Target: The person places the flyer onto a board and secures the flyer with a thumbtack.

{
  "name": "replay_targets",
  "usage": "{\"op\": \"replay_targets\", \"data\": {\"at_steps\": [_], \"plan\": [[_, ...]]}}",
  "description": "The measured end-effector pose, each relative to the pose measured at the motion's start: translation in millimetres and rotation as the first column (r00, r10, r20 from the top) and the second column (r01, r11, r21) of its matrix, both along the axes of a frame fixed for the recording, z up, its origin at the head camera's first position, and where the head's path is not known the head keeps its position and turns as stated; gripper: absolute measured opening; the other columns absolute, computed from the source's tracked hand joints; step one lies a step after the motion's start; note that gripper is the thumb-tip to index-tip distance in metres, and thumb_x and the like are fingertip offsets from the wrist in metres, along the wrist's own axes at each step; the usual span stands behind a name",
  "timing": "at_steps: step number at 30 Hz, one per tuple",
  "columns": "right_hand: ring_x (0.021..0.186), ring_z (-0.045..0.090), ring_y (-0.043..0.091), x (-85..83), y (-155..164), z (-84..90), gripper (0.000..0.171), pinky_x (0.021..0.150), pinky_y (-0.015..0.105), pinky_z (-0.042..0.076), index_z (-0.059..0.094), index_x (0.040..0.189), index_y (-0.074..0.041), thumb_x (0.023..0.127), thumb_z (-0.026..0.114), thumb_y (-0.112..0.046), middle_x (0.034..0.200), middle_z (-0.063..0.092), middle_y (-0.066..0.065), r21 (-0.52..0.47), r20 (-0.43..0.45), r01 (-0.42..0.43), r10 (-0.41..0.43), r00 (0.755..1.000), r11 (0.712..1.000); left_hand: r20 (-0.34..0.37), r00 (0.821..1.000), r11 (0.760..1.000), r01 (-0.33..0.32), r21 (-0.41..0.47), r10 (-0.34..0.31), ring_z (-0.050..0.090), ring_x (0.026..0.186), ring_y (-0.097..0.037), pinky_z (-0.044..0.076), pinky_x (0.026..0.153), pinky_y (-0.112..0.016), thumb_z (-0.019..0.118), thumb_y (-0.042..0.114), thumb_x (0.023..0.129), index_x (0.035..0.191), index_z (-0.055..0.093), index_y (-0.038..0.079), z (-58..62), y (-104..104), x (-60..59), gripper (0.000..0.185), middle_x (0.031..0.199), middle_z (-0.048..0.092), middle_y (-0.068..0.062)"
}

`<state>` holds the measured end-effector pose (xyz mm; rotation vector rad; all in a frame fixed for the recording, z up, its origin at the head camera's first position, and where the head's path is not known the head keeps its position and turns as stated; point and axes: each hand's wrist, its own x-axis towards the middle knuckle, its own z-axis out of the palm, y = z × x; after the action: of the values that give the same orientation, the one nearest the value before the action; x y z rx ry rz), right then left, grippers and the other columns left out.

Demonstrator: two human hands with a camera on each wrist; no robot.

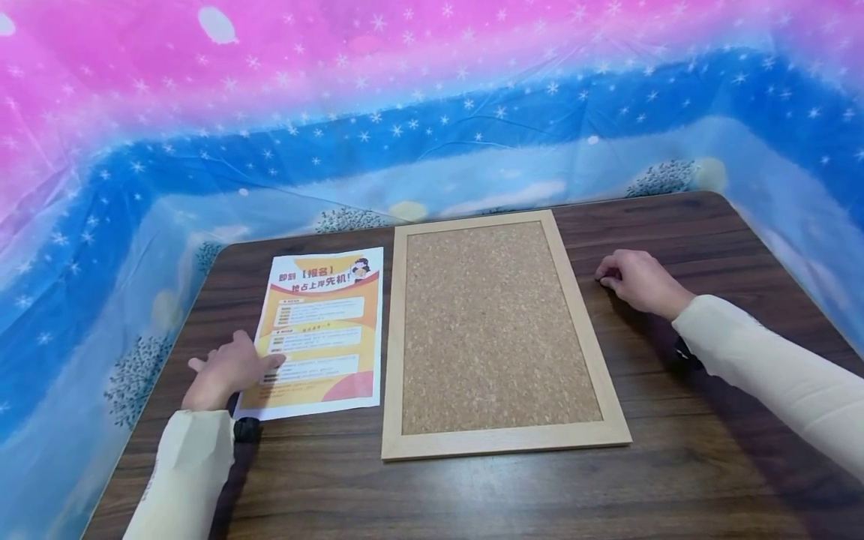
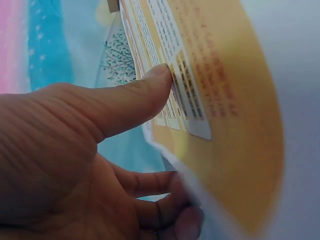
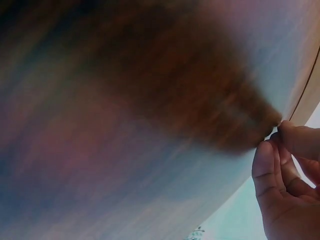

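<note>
An orange and yellow printed poster (image 1: 317,322) lies on the table left of the cork board. My left hand (image 1: 232,367) grips its lower left edge. In the left wrist view the thumb (image 2: 157,82) lies on the printed face and the other fingers (image 2: 155,182) are at the underside, the paper edge curling up slightly. To the right of the board, my right hand (image 1: 641,281) rests on the table with its fingers loosely curled. Its thumb and fingertips (image 3: 265,160) come close together at the tabletop, and no object shows between them.
The cork board (image 1: 499,330) with its pale wooden frame lies flat at the middle of the dark wood table (image 1: 472,499). Behind the table hangs a pink and blue snowflake-patterned cloth (image 1: 439,120). Each wrist wears a dark strapped device.
</note>
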<state>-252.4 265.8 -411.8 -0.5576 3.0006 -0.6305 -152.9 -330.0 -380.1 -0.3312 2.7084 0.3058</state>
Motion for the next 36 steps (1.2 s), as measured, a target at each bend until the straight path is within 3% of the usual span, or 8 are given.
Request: {"op": "replay_targets", "data": {"at_steps": [4,7,11,13,17,22,28,36], "plan": [[0.080,0.057,0.027,-0.2,-1,-1.4,0.009,0.070,0.045,0.045,0.067,0.093,0.000,0.090,0.059,0.003,0.089,0.061,0.014,-0.004,-0.020,-0.015,0.015,1.000,1.000,-0.012,1.000,0.999,-0.009,0.034,0.009,0.052,0.091,-0.049,0.008,0.090,-0.074,0.055,0.038,0.094,0.127,0.022,-0.024,1.0,2,-0.7,0.077,0.091,0.053,-0.030],[0.080,0.057,0.027,0.5,-2,-1.0,0.010,0.071,0.046,0.045,0.065,0.091,-0.002,0.090,0.057,0.004,0.089,0.061,0.013,-0.015,-0.029,-0.016,0.016,0.999,1.000,-0.021,0.999,0.998,-0.037,0.050,0.038,0.053,0.079,-0.039,0.022,0.090,-0.066,0.045,0.021,0.098,0.125,0.024,-0.024,1.9,4,-1.1,0.056,0.085,0.052,-0.026],[0.080,0.057,0.026,1.1,-2,2.4,0.013,0.071,0.046,0.046,0.064,0.089,-0.004,0.088,0.057,0.006,0.088,0.061,0.011,-0.038,-0.071,-0.014,0.011,0.997,0.999,-0.084,0.991,0.993,-0.094,0.076,0.100,0.052,0.074,-0.036,0.041,0.071,-0.049,0.033,0.005,0.096,0.127,0.022,-0.023,5.8,8,-2.9,0.044,0.088,0.049,-0.029],[0.079,0.058,0.025,0.7,-2,4.7,0.013,0.071,0.045,0.046,0.065,0.089,-0.004,0.088,0.058,0.007,0.088,0.062,0.010,-0.052,-0.102,-0.019,0.014,0.995,0.998,-0.141,0.983,0.989,-0.106,0.099,0.120,0.052,0.074,-0.037,0.043,0.064,-0.047,0.031,0.005,0.095,0.126,0.025,-0.023,9.3,8,-3.7,0.042,0.090,0.049,-0.031],[0.078,0.058,0.023,-0.9,-3,9.5,0.011,0.070,0.044,0.047,0.066,0.093,-0.003,0.088,0.059,0.005,0.089,0.063,0.010,-0.073,-0.136,-0.041,0.031,0.990,0.997,-0.240,0.962,0.986,-0.096,0.134,0.126,0.051,0.076,-0.038,0.042,0.067,-0.051,0.023,0.011,0.098,0.120,0.034,-0.021,19.7,5,-3.1,0.040,0.093,0.049,-0.034],[0.079,0.058,0.022,-1.5,-7,18.0,0.011,0.069,0.043,0.047,0.066,0.095,-0.003,0.090,0.059,0.004,0.093,0.063,0.010,-0.102,-0.155,-0.052,0.035,0.987,0.993,-0.299,0.942,0.979,-0.100,0.175,0.150,0.051,0.080,-0.038,0.041,0.068,-0.050,0.014,0.019,0.101,0.120,0.038,-0.018,34.7,5,-0.4,0.048,0.096,0.049,-0.032],[0.080,0.058,0.021,0.9,-14,27.7,0.012,0.069,0.041,0.046,0.066,0.097,-0.004,0.091,0.058,0.003,0.094,0.062,0.008,-0.125,-0.190,-0.072,0.047,0.981,0.990,-0.377,0.917,0.980,-0.061,0.188,0.129,0.052,0.076,-0.036,0.040,0.064,-0.045,0.013,0.023,0.102,0.122,0.039,-0.017,51.9,14,3.2,0.052,0.095,0.050,-0.030],[0.078,0.056,0.019,4.6,-32,34.1,0.012,0.069,0.040,0.047,0.065,0.097,-0.004,0.092,0.056,0.003,0.093,0.061,0.007,-0.160,-0.196,-0.116,0.083,0.977,0.980,-0.384,0.920,0.974,0.010,0.226,0.079,0.052,0.074,-0.032,0.040,0.062,-0.040,0.014,0.023,0.102,0.119,0.043,-0.012,53.7,46,-2.6,0.049,0.091,0.052,-0.024]]}}
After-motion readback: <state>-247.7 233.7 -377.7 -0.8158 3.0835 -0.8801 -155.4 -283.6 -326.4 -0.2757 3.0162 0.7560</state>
